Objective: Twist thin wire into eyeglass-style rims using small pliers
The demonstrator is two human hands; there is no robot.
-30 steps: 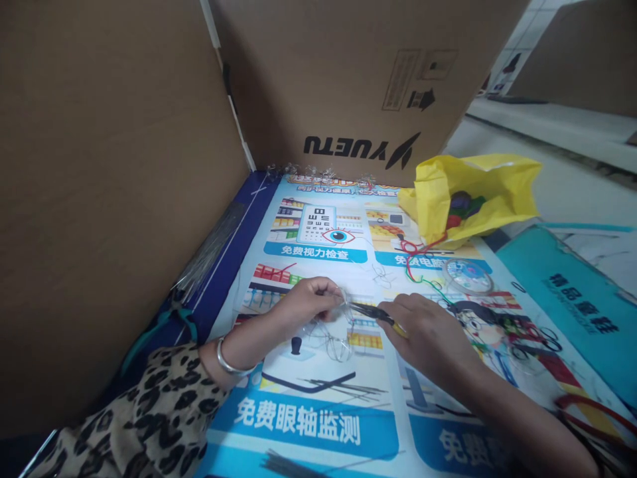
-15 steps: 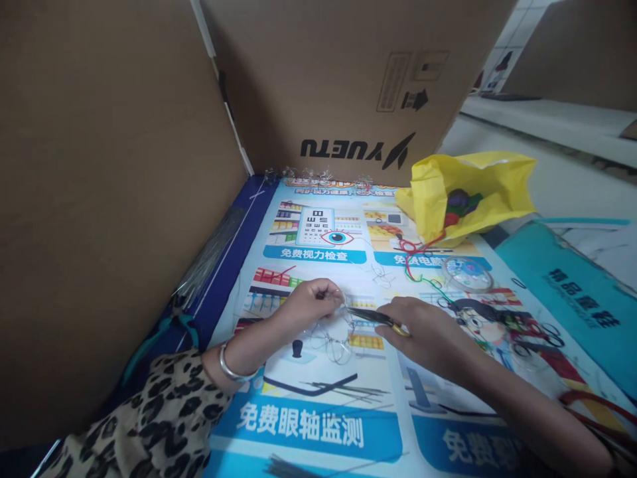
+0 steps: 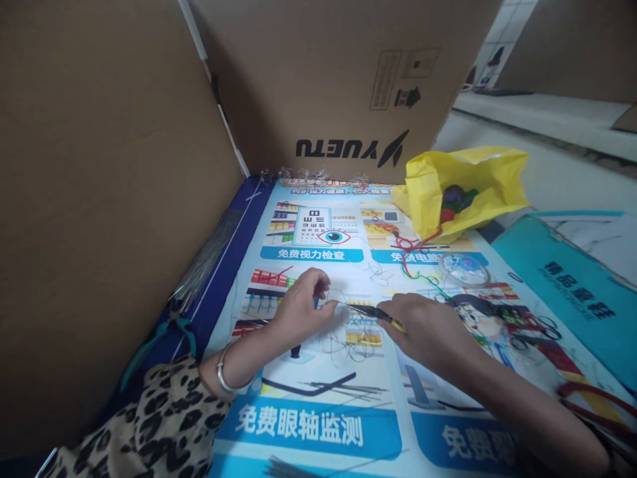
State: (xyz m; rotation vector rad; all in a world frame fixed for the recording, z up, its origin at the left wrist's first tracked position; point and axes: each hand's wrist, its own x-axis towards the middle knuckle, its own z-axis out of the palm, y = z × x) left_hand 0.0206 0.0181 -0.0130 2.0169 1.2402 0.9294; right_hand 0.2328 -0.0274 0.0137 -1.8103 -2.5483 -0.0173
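My right hand (image 3: 423, 332) is wrapped round dark long-nose pliers (image 3: 367, 311) with a yellow handle. Their narrow tips point left and meet a thin bent wire (image 3: 340, 292). Just left of the tips is my left hand (image 3: 304, 305), its thumb and curled fingers apart with a gap between them. The wire passes close to the left thumb; whether it touches is unclear. Below the pliers lies a loose tangle of fine wire loops (image 3: 351, 348) on the printed sheet (image 3: 383, 398).
Cardboard panels stand at the left (image 3: 99, 199) and back (image 3: 338, 86). Teal-handled pliers (image 3: 186, 328) and straight wires (image 3: 206, 259) lie left. At right are a yellow bag (image 3: 478, 199), a clear round spool (image 3: 465, 269), red cord (image 3: 411, 245) and a teal board (image 3: 557, 265).
My left thumb and fingers have parted from their pinch by the wire, and that hand has shifted slightly left. The pliers stay at the wire in my right hand.
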